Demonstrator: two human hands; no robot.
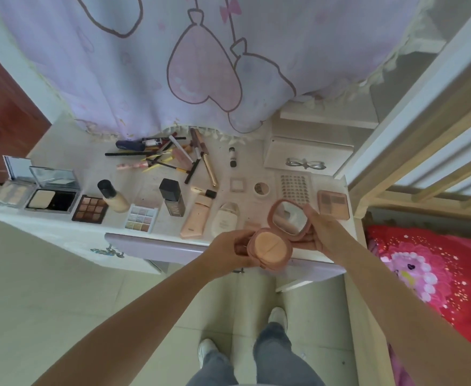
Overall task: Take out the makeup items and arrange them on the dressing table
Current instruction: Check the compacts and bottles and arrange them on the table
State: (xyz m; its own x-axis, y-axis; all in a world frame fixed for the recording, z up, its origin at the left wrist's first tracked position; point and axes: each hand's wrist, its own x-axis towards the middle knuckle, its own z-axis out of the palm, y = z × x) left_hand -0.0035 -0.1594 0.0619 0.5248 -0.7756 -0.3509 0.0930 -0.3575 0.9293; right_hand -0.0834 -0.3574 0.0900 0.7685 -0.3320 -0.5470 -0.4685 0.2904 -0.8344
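- We hold a round pink compact (277, 240) open in front of us, above the near edge of the dressing table (70, 232), toward its right end.
- Our left hand (230, 253) curls its fingers round the base of the compact, where a peach puff (270, 246) lies face up.
- Our right hand (319, 231) grips the raised lid from the right, thumb on the rim; the lid's mirror (287, 216) tilts toward us.
- Just beyond the compact, on the table, lie a pale cream bottle (225, 218) and a peach tube (196, 217), side by side.
- To the right of the lid sits a pinkish brown palette (333, 204), near the table's right edge; beside it lies a sheet of small dots (295, 187).
- Further left stands a dark square bottle (173, 196), then a small shimmer palette (140, 218) and a foundation bottle with a black cap (113, 196) lying tilted.
- Next comes a brown nine-pan eyeshadow palette (90, 209), then an open powder case (51, 195) with its mirrored lid up, and another open case (12, 188) at the far left end.
- At the back of the table a loose pile of pencils and brushes (167, 154) lies crossed over one another, with a small dark-capped vial (232, 156) apart to its right.
- A lilac curtain with heart balloons (200, 65) hangs down to the back of the table.
- A drawer front (150, 247) juts out below the table's near edge.
- Our legs and white shoes (278, 317) show on the tiled floor, and a red patterned blanket (429, 266) lies at right.
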